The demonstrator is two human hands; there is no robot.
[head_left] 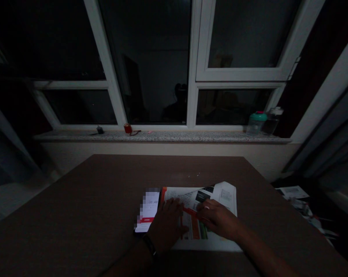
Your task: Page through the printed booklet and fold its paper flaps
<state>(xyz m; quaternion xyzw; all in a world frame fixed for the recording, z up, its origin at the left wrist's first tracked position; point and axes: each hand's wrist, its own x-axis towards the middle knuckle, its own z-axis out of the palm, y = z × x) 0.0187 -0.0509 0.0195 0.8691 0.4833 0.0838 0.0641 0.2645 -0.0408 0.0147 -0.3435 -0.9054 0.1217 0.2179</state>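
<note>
A printed sheet of paper (228,227), like a newspaper or magazine page, lies on the table in front of me with folded parts across its top. My left hand (166,225) rests palm down on its left side, fingers stretched over the page. A dark band circles the left wrist. Over the middle right of the sheet, my right hand (216,217) has its fingers curled and pressed together at a folded, red-printed edge (189,211). Its fingertips are partly hidden. A lit phone (150,207) showing a timer lies just left of my left hand.
The brown wooden table (104,200) reaches toward a stone windowsill (168,135). On the sill stand a green-lidded bottle (257,123), a clear bottle (272,122), a small red jar (127,128) and a dark little object (100,130). Papers (295,192) lie beyond the table's right edge.
</note>
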